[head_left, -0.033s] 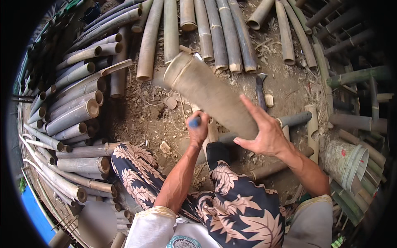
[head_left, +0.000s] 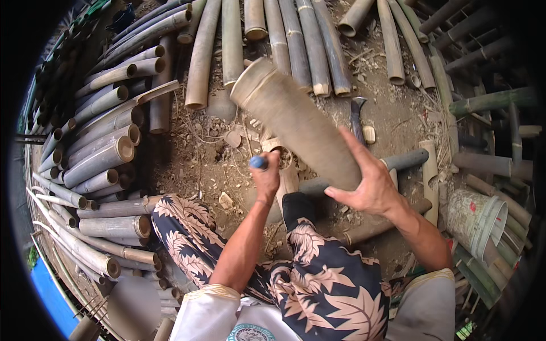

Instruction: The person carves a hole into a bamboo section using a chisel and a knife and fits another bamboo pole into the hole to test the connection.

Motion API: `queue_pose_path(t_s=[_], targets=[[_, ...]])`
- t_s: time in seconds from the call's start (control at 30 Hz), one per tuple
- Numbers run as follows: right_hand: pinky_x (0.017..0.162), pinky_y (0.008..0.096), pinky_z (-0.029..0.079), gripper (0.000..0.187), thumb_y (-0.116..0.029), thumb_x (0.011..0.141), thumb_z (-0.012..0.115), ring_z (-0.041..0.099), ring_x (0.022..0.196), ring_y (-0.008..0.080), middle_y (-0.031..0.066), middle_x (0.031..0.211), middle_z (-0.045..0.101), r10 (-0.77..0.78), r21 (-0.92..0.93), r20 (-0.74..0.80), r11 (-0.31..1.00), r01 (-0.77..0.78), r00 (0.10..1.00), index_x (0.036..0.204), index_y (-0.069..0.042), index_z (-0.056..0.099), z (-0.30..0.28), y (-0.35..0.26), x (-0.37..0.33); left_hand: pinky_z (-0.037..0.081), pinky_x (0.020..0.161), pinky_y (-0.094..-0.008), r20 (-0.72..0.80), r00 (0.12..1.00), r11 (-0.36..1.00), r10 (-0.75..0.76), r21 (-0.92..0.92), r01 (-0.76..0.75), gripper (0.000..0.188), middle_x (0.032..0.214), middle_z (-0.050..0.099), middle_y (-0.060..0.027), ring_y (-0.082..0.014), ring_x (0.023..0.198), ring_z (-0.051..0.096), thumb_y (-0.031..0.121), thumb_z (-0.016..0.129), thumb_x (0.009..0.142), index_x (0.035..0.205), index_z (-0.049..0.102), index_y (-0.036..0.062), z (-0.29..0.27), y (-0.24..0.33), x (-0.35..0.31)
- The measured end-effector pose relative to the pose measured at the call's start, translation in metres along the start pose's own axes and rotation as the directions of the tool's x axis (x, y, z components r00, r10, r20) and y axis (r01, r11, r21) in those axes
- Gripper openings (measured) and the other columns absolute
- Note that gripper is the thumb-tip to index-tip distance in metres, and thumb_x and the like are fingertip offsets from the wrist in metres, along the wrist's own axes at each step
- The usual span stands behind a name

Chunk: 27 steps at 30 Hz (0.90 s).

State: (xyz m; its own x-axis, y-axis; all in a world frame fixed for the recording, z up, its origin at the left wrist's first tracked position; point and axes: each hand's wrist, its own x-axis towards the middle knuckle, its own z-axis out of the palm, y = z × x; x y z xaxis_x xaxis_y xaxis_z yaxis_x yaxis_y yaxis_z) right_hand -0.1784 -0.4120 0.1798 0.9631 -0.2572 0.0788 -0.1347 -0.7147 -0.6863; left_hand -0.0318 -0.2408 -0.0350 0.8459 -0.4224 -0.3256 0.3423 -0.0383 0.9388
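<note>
My left hand (head_left: 265,176) is closed round a tool with a blue handle end (head_left: 259,162). The rest of that tool is hidden behind a thick bamboo section (head_left: 296,119). The section slants across the middle, its ringed far end raised toward the upper left. At its near end, my right hand (head_left: 369,184) grips the side with thumb and fingers spread wide round it. Beneath the bamboo, pale cut wood (head_left: 288,181) stands by my dark-covered foot (head_left: 298,209).
Stacked bamboo poles (head_left: 102,153) fill the left side, and a row of poles (head_left: 296,45) lies at the far side. A dark-handled metal tool (head_left: 356,122) rests on the chip-strewn ground. To the right are a dirty white bucket (head_left: 472,219) and a bamboo frame (head_left: 489,102).
The blue handle end has shifted left and tips more toward me. The bamboo section has moved slightly right. A metal glint by its far end no longer shows.
</note>
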Motion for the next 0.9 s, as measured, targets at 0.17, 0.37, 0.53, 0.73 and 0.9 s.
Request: queue_pose_path(t_s=[0.17, 0.37, 0.53, 0.73, 0.9], targets=[[0.109, 0.0401, 0.04, 0.104, -0.02, 0.069, 0.082, 0.051, 0.13, 0.0334, 0.0262, 0.143, 0.047, 0.202, 0.241, -0.073, 0.954, -0.179, 0.977, 0.153, -0.001, 0.023, -0.023, 0.024, -0.03, 0.047, 0.064, -0.0277, 0.069, 0.995, 0.997, 0.068, -0.049, -0.065, 0.018, 0.071, 0.059, -0.0059, -0.0133, 0.065, 0.058, 0.014, 0.062, 0.092, 0.081, 0.051, 0.0035, -0.005, 0.028, -0.004], [0.116, 0.0374, 0.028, 0.107, -0.027, 0.073, 0.08, 0.036, 0.14, 0.0287, 0.0233, 0.152, 0.034, 0.327, 0.348, 0.008, 0.885, -0.309, 0.945, 0.151, 0.009, 0.018, -0.019, 0.034, -0.042, 0.056, 0.077, -0.0328, -0.096, 0.995, 0.955, 0.015, -0.294, -0.042, 0.03, 0.098, 0.065, -0.0099, -0.0199, 0.094, 0.066, 0.002, 0.071, 0.086, 0.106, 0.049, 0.0085, -0.018, 0.018, -0.001], [0.116, 0.0376, 0.028, 0.107, -0.029, 0.073, 0.081, 0.036, 0.14, 0.0291, 0.0236, 0.151, 0.035, 0.318, 0.279, 0.057, 0.905, -0.321, 0.946, 0.151, 0.009, 0.018, -0.015, 0.026, -0.025, 0.061, 0.074, -0.0411, -0.237, 0.967, 0.828, -0.093, -0.557, -0.057, 0.011, 0.087, 0.062, -0.0052, -0.0265, 0.099, 0.069, 0.016, 0.06, 0.094, 0.096, 0.05, 0.0114, -0.03, 0.047, 0.005], [0.114, 0.0377, 0.031, 0.106, -0.026, 0.071, 0.082, 0.04, 0.138, 0.0281, 0.0234, 0.149, 0.039, 0.171, 0.227, 0.07, 0.957, -0.183, 0.983, 0.151, 0.007, 0.021, -0.015, -0.009, 0.023, 0.059, 0.071, -0.0392, -0.139, 0.983, 0.812, -0.118, -0.583, 0.015, 0.011, 0.084, 0.06, -0.0021, -0.024, 0.096, 0.07, 0.017, 0.061, 0.094, 0.096, 0.051, 0.0151, -0.027, 0.045, 0.016], [0.113, 0.0375, 0.033, 0.105, -0.022, 0.07, 0.083, 0.043, 0.136, 0.0281, 0.0226, 0.147, 0.042, 0.006, 0.117, 0.087, 0.993, -0.016, 0.996, 0.152, 0.003, 0.022, -0.022, -0.043, 0.054, 0.059, 0.067, -0.0361, -0.112, 0.99, 0.81, -0.085, -0.587, 0.003, 0.015, 0.084, 0.061, -0.0019, -0.0213, 0.093, 0.07, 0.02, 0.064, 0.094, 0.098, 0.05, 0.0143, -0.023, 0.034, 0.019]])
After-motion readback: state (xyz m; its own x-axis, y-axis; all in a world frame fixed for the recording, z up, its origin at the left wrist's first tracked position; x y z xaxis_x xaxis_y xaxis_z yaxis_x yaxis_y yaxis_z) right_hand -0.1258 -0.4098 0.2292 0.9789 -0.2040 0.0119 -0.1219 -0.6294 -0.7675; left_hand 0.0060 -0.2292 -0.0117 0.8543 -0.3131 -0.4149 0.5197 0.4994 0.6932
